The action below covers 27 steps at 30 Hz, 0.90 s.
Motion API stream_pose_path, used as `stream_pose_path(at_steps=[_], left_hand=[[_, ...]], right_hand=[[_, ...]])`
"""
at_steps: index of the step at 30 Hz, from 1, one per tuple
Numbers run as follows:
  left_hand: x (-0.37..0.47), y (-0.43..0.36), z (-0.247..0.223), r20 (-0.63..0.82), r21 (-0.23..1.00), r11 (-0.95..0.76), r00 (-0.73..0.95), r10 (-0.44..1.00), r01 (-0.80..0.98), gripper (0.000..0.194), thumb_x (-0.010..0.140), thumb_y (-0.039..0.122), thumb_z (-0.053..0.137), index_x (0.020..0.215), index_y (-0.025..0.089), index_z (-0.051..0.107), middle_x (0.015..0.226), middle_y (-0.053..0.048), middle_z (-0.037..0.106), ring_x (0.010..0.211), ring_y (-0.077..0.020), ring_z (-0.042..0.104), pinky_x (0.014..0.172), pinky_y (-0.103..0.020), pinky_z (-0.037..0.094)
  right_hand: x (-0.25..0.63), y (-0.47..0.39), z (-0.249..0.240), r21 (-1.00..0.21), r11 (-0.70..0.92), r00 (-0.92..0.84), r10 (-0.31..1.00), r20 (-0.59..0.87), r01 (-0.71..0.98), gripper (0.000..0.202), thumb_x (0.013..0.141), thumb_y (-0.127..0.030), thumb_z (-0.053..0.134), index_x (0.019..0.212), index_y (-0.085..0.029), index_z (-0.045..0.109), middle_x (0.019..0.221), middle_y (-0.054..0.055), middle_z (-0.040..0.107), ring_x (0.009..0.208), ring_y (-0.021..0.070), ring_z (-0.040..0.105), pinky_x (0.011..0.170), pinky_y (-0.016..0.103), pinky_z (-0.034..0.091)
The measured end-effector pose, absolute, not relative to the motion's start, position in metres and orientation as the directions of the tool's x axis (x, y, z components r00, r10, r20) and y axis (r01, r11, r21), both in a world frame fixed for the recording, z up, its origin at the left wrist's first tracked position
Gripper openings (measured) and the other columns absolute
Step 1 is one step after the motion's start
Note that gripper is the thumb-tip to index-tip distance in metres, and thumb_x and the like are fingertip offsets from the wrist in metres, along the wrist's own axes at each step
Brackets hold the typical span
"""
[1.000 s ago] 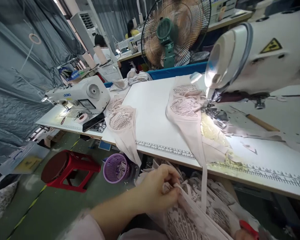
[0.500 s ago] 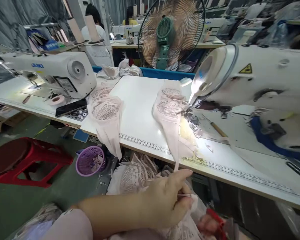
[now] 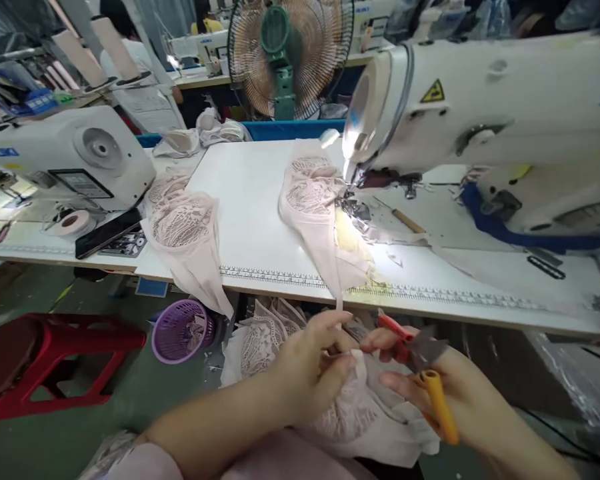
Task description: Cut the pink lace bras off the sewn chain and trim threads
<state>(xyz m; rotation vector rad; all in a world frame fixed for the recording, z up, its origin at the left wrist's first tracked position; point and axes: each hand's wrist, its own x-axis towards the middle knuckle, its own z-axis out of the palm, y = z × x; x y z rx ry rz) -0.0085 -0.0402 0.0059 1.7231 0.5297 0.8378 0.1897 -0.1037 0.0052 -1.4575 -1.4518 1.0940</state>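
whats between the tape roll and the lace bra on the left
A black phone, with a patterned grey panel beside it, as the head view shows.

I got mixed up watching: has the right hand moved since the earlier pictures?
Yes, the right hand came up, closer to the table's front edge than before.

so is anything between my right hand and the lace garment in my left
Nothing visible stands between them: the right hand is close beside the lace garment that the left hand holds. The red and orange tool is in the right hand itself.
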Motion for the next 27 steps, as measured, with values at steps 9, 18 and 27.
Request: stream_pose_path(at_steps=[9,18,27], left_hand=[[-0.02,-0.019,0.005,0.084,0.994,-0.031,0.574,0.815,-0.101,0.033,0.091,0.024,0.055,0.122,0.023,0.043,0.08,0.0,0.057,0.058,-0.0074,0.053,0.049,-0.016,0.045],[-0.014,-0.006,-0.006,0.087,0.996,-0.062,0.525,0.846,-0.064,0.032,0.088,0.023,0.06,0.118,0.023,0.049,0.078,0.001,0.058,0.059,-0.0076,0.054,0.052,-0.017,0.046],[-0.019,-0.002,-0.014,0.063,0.994,-0.099,0.557,0.828,0.035,0.025,0.09,0.026,0.057,0.114,0.021,0.053,0.08,0.0,0.055,0.062,-0.0076,0.049,0.052,-0.016,0.04]], right_hand=[[0.169,-0.127,-0.032,-0.968,-0.178,-0.145,0.968,-0.205,0.178,0.024,0.075,-0.04,0.069,0.083,-0.02,0.058,0.077,0.001,0.052,0.064,0.0161,0.05,0.052,0.025,0.044],[0.166,-0.128,-0.028,-0.969,-0.093,-0.103,0.987,-0.12,0.23,0.029,0.083,-0.043,0.057,0.068,-0.022,0.046,0.068,-0.001,0.046,0.061,0.0153,0.043,0.054,0.026,0.037],[0.16,-0.133,-0.033,-0.961,-0.138,-0.02,0.989,-0.147,0.239,0.037,0.085,-0.046,0.055,0.062,-0.024,0.037,0.063,-0.004,0.037,0.057,0.0145,0.036,0.051,0.027,0.033]])
